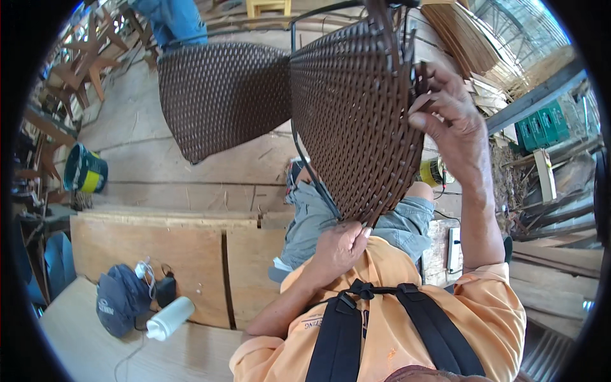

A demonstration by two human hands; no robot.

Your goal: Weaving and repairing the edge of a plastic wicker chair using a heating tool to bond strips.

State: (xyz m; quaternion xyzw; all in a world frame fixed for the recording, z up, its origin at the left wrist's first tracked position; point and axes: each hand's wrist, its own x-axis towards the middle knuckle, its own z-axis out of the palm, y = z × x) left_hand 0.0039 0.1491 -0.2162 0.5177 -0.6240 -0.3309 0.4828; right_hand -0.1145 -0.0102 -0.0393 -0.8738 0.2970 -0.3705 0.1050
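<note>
A dark brown woven wicker chair frame (356,114) stands upright over my lap, its weave running up to the top of the view. My left hand (340,248) is closed on its lower corner, close to my belly. At the right edge of the weave, my right hand (455,114) is raised, with thumb and fingers pinched on a brown strand there. Loose strand ends stick out along that edge. A second woven panel (223,95) extends to the left, joined near a thin dark metal rod (294,76).
On the wooden bench (153,248) at left lie a dark cap (121,299), a white bottle (170,318) and a charger with cable. A dark bucket (86,169) stands on the plank floor. Green crates (542,127) and stacked wood strips (468,38) are at right. Someone in blue (172,22) is beyond.
</note>
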